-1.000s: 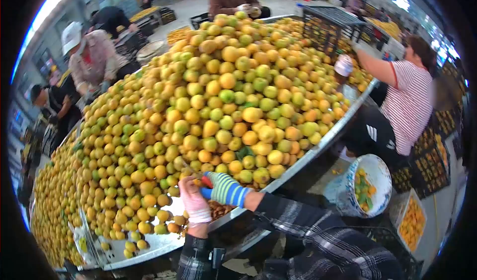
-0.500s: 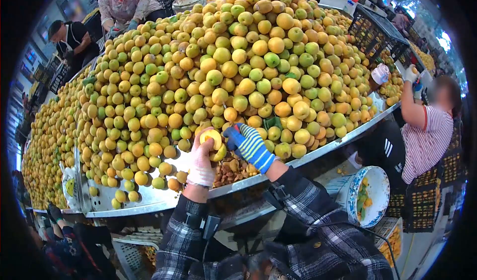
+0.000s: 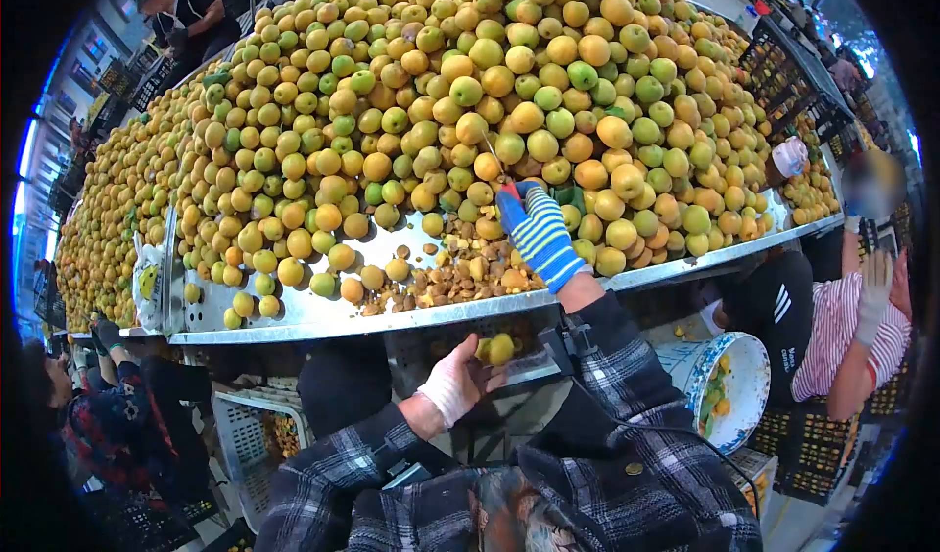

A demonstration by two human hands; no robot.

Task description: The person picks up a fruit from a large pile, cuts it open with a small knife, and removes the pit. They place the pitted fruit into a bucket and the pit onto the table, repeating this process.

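Observation:
My left hand, in a white glove with bare fingertips, is below the table's front edge. Its thumb and fingers are apart, and yellow-green pieces of apricot show just beyond the fingertips. A blue glove with yellow stripes covers my right hand, which is closed around the red handle of a small knife. The thin blade points up toward the big heap of apricots. Brown pits lie on the metal table beside my right hand.
On the right stands a white-and-blue bucket with leaves and fruit inside; a person in a striped top sits beyond it. A pale plastic crate is low on the left. Other people work around the table. A black crate stands far right.
My left hand has come down from the heap to below the table edge, its fingers parting from the cut apricot. My right hand has moved slightly up and right with the knife.

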